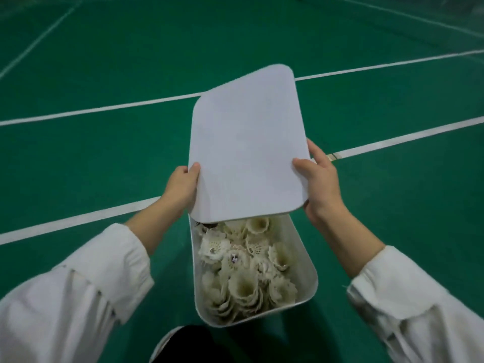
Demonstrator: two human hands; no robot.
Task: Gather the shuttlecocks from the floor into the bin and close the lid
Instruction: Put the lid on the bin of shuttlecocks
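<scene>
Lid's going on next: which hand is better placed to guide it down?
Neither clearly: left hand and right hand grip opposite edges of the lid, held over the bin's far end. Use both.

The bin (306, 271) stands on the floor (104, 61) directly in front of the person, with the shuttlecocks (243, 268) piled inside it. The lid (246, 148) is above the bin's far part, tilted, covering that end and leaving the near part uncovered; whether it touches the rim is hard to tell. The left hand (180, 187) is at the lid's left edge, the right hand (319, 179) at its right edge. Court lines (104, 109) cross the floor behind and beside the bin.
</scene>
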